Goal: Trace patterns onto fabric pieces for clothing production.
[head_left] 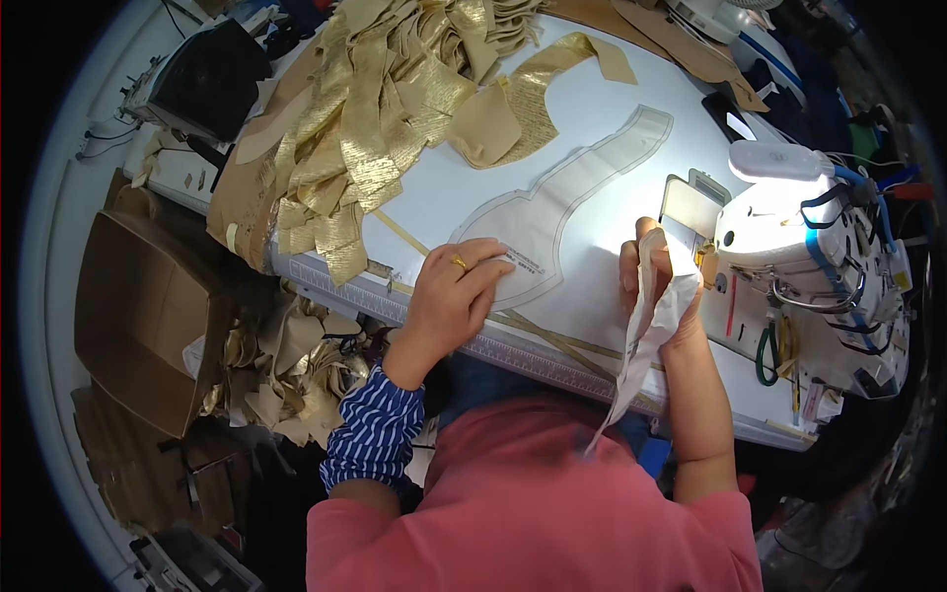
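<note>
My left hand (460,292), with a ring on one finger, lies on the wide lower end of a translucent pattern piece (556,196) that bears printing. That piece is flat on the white table. My right hand (666,285) is raised near the sewing machine and grips a folded, crumpled white sheet (642,348), which hangs down past the table's front edge. Above the pattern piece lie a curved gold fabric strip (544,89) and a beige-sided piece (484,124). A large heap of gold fabric pieces (370,111) covers the table's upper left.
A white sewing machine (784,229) with a lit lamp (777,160) stands at right, green-handled scissors (767,354) beside it. A ruler strip (518,355) runs along the front edge. An open cardboard box (148,311) and fabric scraps (311,370) are at lower left. A phone (725,118) lies at upper right.
</note>
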The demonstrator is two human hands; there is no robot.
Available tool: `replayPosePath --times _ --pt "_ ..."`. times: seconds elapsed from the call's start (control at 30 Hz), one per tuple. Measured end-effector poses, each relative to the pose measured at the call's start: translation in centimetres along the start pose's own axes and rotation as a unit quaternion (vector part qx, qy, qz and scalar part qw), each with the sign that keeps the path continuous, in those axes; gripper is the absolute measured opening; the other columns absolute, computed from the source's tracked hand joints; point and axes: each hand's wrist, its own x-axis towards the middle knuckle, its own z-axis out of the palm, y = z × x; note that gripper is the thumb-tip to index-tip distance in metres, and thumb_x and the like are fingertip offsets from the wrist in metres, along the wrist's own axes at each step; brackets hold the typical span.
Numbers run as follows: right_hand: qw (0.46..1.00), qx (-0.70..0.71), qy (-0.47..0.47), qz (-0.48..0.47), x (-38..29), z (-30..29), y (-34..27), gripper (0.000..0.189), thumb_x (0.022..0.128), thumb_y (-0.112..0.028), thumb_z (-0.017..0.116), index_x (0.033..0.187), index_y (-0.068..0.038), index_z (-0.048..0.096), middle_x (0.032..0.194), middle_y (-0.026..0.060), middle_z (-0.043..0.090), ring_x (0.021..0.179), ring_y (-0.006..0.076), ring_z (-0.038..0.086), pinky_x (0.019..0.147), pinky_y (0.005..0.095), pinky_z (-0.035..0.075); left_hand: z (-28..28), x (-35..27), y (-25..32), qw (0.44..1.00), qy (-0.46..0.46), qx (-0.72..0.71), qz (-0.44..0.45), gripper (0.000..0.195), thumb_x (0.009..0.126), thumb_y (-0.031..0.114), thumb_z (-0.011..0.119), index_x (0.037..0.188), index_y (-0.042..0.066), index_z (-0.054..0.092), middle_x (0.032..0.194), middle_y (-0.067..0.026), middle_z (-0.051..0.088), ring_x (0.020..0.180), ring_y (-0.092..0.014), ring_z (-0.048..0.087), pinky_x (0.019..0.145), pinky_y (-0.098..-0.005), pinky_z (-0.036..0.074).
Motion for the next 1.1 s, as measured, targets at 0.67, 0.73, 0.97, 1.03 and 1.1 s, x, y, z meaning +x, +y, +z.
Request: replayPosePath --times 0.67,0.73,0.97,1.03,1.1 --pt "0.999 -0.002 0.029 0.014 0.1 -0.5 0.0 0.021 0.082 -0.021 0.064 0.086 -0.013 0.045 0.073 0.0155 0.058 0.052 0.0213 0.056 0.051 0.0283 0.050 0.0 -0.2 -0.1 1.000 -0.014 0.007 -0.001 0.026 0.078 0.000 0.066 0.102 0.009 0.068 0.115 -0.0059 0.065 0.107 -0.026 0.062 0.088 -0.0396 0.045" --pt "0.999 -0.002 0.031 0.020 0.1 -0.9 0.1 0.020 0.082 -0.021 0.063 0.087 -0.013 0.046 0.074 0.0157 0.058 0.053 0.0210 0.056 0.052 0.0280 0.050 0.0 -0.2 -0.1 1.000 -0.013 0.007 -0.002 0.026 0.078 0.000 0.066 0.102 0.009 0.068 0.115 -0.0058 0.065 0.107 -0.026 0.062 0.089 -0.0396 0.045" --pt "0.996 0.079 0.046 0.016 -0.2 -2.4 0.9 0.024 0.090 -0.023 0.059 0.108 -0.006 0.055 0.098 0.0180 0.064 0.085 0.0258 0.065 0.075 0.0337 0.055 -0.1 -0.3 -0.1 1.000 -0.011 0.007 -0.003 0.027 0.077 -0.001 0.066 0.102 0.009 0.068 0.116 -0.0054 0.065 0.107 -0.026 0.062 0.089 -0.0394 0.046" --pt "0.988 0.133 0.077 0.011 0.0 -3.4 1.5 0.032 0.093 -0.025 0.058 0.117 -0.004 0.057 0.107 0.0181 0.065 0.096 0.0271 0.065 0.085 0.0362 0.056 0.0 -0.3 0.0 1.000 -0.012 0.007 -0.001 0.027 0.077 -0.001 0.066 0.102 0.009 0.068 0.116 -0.0054 0.065 0.107 -0.026 0.062 0.089 -0.0394 0.046" --pt "0.981 0.194 -0.026 0.013 1.0 -4.8 1.7 0.042 0.098 -0.028 0.054 0.131 -0.003 0.053 0.121 0.0157 0.063 0.108 0.0275 0.063 0.097 0.0404 0.052 0.1 -0.1 0.0 1.000 -0.012 0.005 0.003 0.026 0.078 -0.001 0.066 0.102 0.009 0.068 0.116 -0.0054 0.065 0.107 -0.026 0.063 0.089 -0.0393 0.046"
